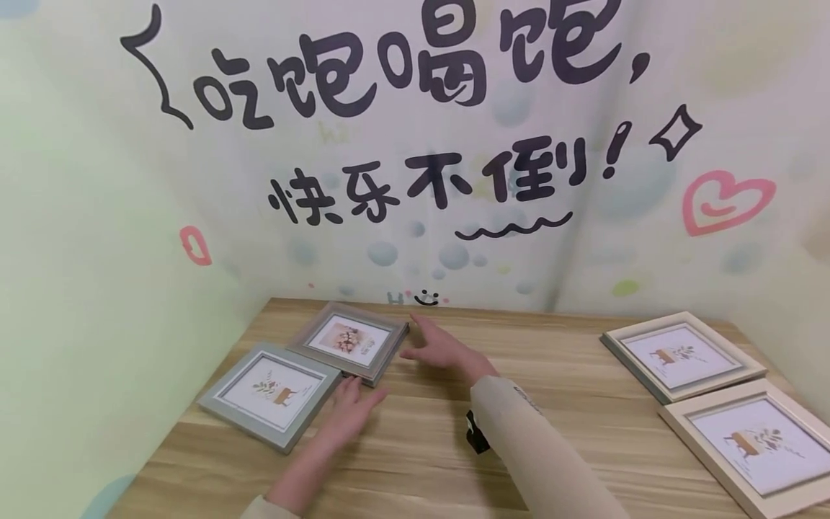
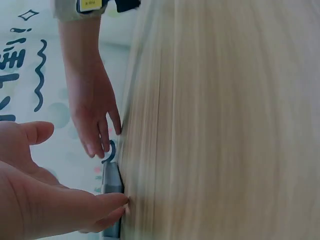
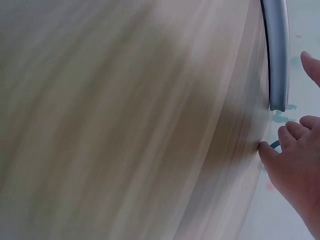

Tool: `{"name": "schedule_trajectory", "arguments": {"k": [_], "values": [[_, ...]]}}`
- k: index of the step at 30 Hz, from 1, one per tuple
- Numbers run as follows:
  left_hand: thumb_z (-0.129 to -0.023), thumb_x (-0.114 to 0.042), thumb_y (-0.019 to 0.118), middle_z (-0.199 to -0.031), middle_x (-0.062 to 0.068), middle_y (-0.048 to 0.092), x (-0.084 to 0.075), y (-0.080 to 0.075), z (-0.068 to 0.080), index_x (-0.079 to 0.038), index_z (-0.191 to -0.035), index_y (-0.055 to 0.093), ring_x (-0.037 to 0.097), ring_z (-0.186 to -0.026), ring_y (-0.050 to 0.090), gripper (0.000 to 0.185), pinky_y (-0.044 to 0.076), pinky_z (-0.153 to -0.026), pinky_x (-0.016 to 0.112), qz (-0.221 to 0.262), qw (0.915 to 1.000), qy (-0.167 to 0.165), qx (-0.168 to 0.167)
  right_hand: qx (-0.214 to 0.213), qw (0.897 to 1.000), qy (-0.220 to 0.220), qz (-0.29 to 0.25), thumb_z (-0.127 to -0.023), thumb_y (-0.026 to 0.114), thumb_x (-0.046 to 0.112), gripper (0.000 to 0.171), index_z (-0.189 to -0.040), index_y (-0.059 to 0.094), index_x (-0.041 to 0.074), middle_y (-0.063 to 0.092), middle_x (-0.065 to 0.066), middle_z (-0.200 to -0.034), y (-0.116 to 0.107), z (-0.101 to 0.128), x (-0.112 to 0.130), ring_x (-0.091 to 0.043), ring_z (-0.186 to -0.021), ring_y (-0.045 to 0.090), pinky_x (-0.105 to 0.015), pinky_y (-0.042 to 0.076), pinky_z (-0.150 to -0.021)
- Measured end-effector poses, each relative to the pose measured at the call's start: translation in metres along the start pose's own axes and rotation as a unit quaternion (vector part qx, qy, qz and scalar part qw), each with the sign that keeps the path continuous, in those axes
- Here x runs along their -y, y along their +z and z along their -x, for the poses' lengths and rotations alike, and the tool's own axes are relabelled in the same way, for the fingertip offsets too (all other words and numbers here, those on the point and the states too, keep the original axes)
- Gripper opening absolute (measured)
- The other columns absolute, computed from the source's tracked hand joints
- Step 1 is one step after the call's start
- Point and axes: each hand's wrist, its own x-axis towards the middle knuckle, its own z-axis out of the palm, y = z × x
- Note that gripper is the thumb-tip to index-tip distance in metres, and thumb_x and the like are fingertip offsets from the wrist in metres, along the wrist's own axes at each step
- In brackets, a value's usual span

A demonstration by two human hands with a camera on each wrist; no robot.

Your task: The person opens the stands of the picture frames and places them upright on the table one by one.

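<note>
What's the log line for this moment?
left hand: open, touching grey frame | right hand: open, beside flower frame | table

Both hands are bare. The right hand (image 1: 441, 347) comes out of a long beige sleeve (image 1: 532, 447) that covers the forearm down to the wrist. Behind the wrist, on the underside of that sleeve, sits a small black device (image 1: 476, 431); the left-wrist view shows a yellow label on it. The left hand (image 1: 346, 414) has a bare forearm, with a beige cuff (image 1: 262, 508) further back.
</note>
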Motion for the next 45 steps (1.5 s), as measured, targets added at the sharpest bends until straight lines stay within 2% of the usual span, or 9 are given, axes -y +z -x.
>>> {"name": "schedule_trajectory", "arguments": {"k": [4,8,16,20,23,30,34,39,45], "values": [[-0.098,-0.041,0.054,-0.159,0.039,0.004,-0.001,0.005,-0.001,0.018,-0.149,0.021,0.056,-0.148,0.005,0.085,0.008,-0.12,0.069,0.048,0.9988,-0.012,0.003,0.015,1.0,0.007,-0.025,-0.096,0.064,0.029,0.085,-0.157,0.016,-0.003,0.02,-0.023,-0.164,-0.002,-0.002,0.001,-0.037,-0.153,0.02,-0.052,0.02,-0.126],[-0.097,-0.035,0.058,-0.158,0.041,0.001,0.0,0.01,-0.004,0.019,-0.148,0.022,0.058,-0.145,0.015,0.082,0.016,-0.12,0.067,0.088,0.9961,0.002,0.004,0.016,0.999,-0.004,-0.035,-0.096,0.064,0.025,0.076,-0.154,0.024,-0.004,0.033,-0.024,-0.159,-0.005,-0.005,-0.001,-0.037,-0.149,0.031,-0.051,0.025,-0.125],[-0.096,-0.019,0.061,-0.153,0.044,0.018,0.002,0.01,-0.01,0.024,-0.145,0.019,0.056,-0.143,0.025,0.078,0.026,-0.12,0.061,0.165,0.9857,0.023,0.025,-0.015,0.999,-0.01,-0.03,-0.096,0.064,0.021,0.063,-0.147,0.039,-0.005,0.047,-0.023,-0.15,-0.009,-0.006,-0.011,-0.036,-0.14,0.045,-0.05,0.034,-0.12],[-0.093,-0.015,0.062,-0.15,0.045,0.023,0.002,0.012,-0.011,0.023,-0.145,0.02,0.056,-0.142,0.026,0.077,0.028,-0.12,0.06,0.186,0.9821,0.023,0.019,-0.036,0.997,0.007,-0.067,-0.096,0.063,0.016,0.058,-0.145,0.042,-0.006,0.048,-0.023,-0.149,-0.011,-0.004,-0.012,-0.038,-0.14,0.045,-0.05,0.034,-0.12],[-0.089,-0.01,0.063,-0.144,0.045,0.033,0.002,0.014,-0.013,0.024,-0.143,0.025,0.051,-0.133,0.04,0.073,0.038,-0.115,0.056,0.208,0.9779,0.021,0.001,-0.058,0.992,0.024,-0.108,-0.096,0.062,0.01,0.053,-0.143,0.045,-0.007,0.05,-0.025,-0.147,-0.012,-0.003,-0.013,-0.039,-0.137,0.049,-0.049,0.038,-0.118],[-0.092,-0.002,0.057,-0.142,0.037,0.035,0.012,0.012,-0.016,0.025,-0.142,0.024,0.018,-0.11,0.054,0.066,0.044,-0.11,0.039,0.316,0.9489,0.003,0.0,-0.122,0.983,0.054,-0.127,-0.096,0.057,0.001,0.035,-0.13,0.058,-0.007,0.063,-0.024,-0.132,-0.004,-0.001,-0.015,-0.038,-0.125,0.06,-0.047,0.049,-0.108],[-0.095,-0.002,0.057,-0.13,0.025,0.047,0.02,0.006,-0.013,0.023,-0.142,0.028,0.004,-0.094,0.057,0.06,0.052,-0.09,0.019,0.351,0.9357,-0.026,-0.021,-0.149,0.976,0.084,-0.134,-0.095,0.061,0.003,0.027,-0.121,0.066,-0.003,0.069,-0.019,-0.12,0.003,0.002,-0.012,-0.03,-0.11,0.066,-0.039,0.056,-0.096],[-0.1,-0.005,0.052,-0.133,0.026,0.045,0.025,-0.003,-0.01,0.022,-0.142,0.029,0.005,-0.1,0.057,0.054,0.053,-0.094,0.018,0.363,0.9304,-0.042,-0.026,-0.16,0.967,0.118,-0.157,-0.095,0.063,0.008,0.024,-0.116,0.068,-0.004,0.071,-0.018,-0.109,0.006,0.005,-0.002,-0.018,-0.086,0.066,-0.025,0.056,-0.073],[-0.102,-0.005,0.049,-0.133,0.026,0.045,0.021,-0.007,-0.016,0.02,-0.144,0.026,0.007,-0.101,0.058,0.054,0.054,-0.097,0.019,0.381,0.9234,-0.044,-0.018,-0.169,0.963,0.155,-0.143,-0.096,0.064,0.01,0.02,-0.109,0.072,-0.002,0.073,-0.016,-0.102,0.0,0.006,0.005,-0.013,-0.076,0.063,-0.019,0.048,-0.065]]}}
